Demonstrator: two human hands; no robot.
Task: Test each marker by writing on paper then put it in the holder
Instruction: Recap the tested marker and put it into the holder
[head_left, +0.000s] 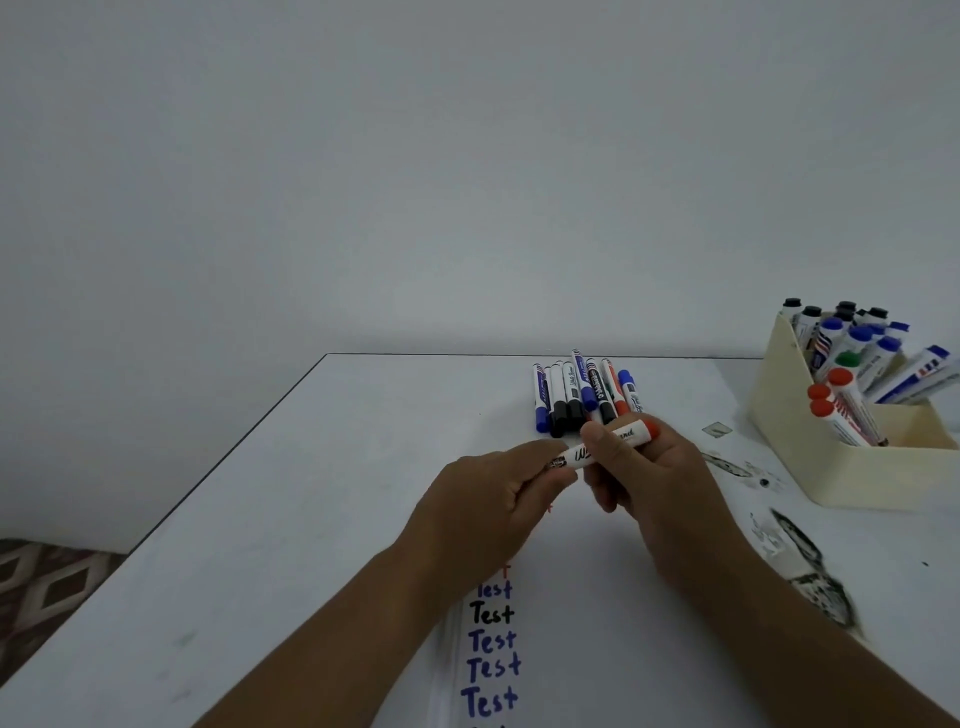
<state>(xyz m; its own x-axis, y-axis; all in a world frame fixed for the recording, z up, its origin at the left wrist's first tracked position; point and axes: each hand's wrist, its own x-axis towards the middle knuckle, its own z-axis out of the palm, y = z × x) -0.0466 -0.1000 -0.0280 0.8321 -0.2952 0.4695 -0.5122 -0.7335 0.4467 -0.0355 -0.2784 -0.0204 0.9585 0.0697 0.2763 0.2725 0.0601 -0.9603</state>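
On paper: "Test" column; both hands grip red-ended marker.

Handwritten "Test" down the paper, script lettering on the held marker

The paper carries the word "Test" written again and again in a column — one in black, the ones below it in blue, with a blue one above partly covered by the forearm and red strokes higher up too hidden to read. The white marker held in both hands bears black script, of which only a "W" and the ending "ard" show beside the thumb (the middle is covered). Labels on the marker pile and those in the holder are too small to read.
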